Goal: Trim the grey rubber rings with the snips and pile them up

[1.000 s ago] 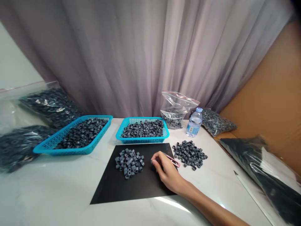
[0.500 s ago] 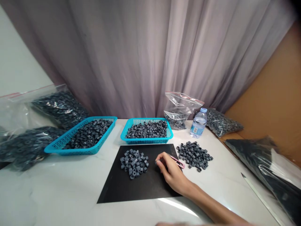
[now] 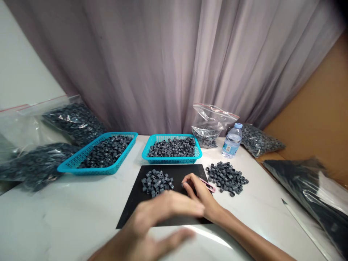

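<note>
- Right hand [image 3: 202, 197] rests on the black mat [image 3: 136, 214], fingers pinched round a pink clipper-type tool [image 3: 207, 185]. There may be one small grey ring at the fingertips, but it's too small to be sure.
- Left hand [image 3: 160, 214] is low over the near edge of the mat, blurred, fingers spread and nothing in it.
- The small pile of grey rings [image 3: 157, 182] sits on the mat just left of the right hand. A second loose pile [image 3: 227, 177] is on the white table [image 3: 67, 217], off the mat to the right.
- Two blue baskets [image 3: 172, 159] of the same rings stand behind the mat, with a water bottle [image 3: 231, 145] and bagged rings [image 3: 207, 135] further back.
- What I'd worry about: that open left hand is close to the mat pile, so a careless sweep looks likely to scatter rings across the mat or onto the table.
- The rings are round, so anything knocked sideways could probably roll into the other pile and mix the two.
- The tool's tip is right by the fingers of the same hand, so a slip might nick them.
</note>
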`<action>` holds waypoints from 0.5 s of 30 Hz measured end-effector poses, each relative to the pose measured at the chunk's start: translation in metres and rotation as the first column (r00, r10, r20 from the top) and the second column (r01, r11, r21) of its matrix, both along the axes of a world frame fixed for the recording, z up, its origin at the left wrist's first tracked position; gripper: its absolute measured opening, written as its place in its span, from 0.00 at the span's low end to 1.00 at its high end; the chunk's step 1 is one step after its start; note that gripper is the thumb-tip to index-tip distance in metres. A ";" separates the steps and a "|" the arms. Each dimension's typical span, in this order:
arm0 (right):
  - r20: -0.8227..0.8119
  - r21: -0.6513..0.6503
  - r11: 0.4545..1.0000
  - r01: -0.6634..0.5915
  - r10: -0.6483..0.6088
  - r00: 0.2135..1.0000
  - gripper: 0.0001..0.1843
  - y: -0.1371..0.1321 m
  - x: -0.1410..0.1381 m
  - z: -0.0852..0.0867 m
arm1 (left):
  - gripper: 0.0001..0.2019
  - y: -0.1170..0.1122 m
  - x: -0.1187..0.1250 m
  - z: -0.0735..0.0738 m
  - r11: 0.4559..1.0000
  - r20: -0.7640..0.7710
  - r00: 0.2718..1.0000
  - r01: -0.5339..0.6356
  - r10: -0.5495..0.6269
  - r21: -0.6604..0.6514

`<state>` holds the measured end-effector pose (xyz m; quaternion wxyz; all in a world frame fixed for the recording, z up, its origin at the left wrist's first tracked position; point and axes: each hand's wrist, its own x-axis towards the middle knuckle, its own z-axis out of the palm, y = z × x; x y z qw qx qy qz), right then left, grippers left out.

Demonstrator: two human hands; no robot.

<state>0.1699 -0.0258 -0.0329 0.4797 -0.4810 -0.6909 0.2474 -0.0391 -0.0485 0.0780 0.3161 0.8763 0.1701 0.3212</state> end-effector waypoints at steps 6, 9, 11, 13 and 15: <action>-0.040 -0.037 0.999 0.011 -0.013 0.999 0.08 0.000 0.001 0.003 | 0.08 0.081 0.023 -0.025 0.934 0.062 0.935 -0.343 0.350 -0.102; -0.056 -0.058 0.998 0.014 -0.017 0.998 0.08 0.000 0.002 0.005 | 0.11 0.085 0.023 -0.040 0.920 0.041 0.923 -0.376 0.382 -0.108; -0.064 -0.068 0.998 0.015 -0.019 0.998 0.08 -0.001 0.002 0.006 | 0.14 0.079 0.019 -0.047 0.922 0.008 0.925 -0.378 0.380 -0.080; -0.068 -0.074 0.997 0.018 -0.023 0.997 0.08 -0.001 0.003 0.007 | 0.20 0.072 0.015 -0.052 0.925 -0.006 0.926 -0.377 0.377 -0.046; -0.070 -0.075 0.997 0.023 -0.028 0.997 0.08 -0.002 0.003 0.006 | 0.23 0.068 0.013 -0.057 0.925 -0.008 0.926 -0.379 0.378 -0.021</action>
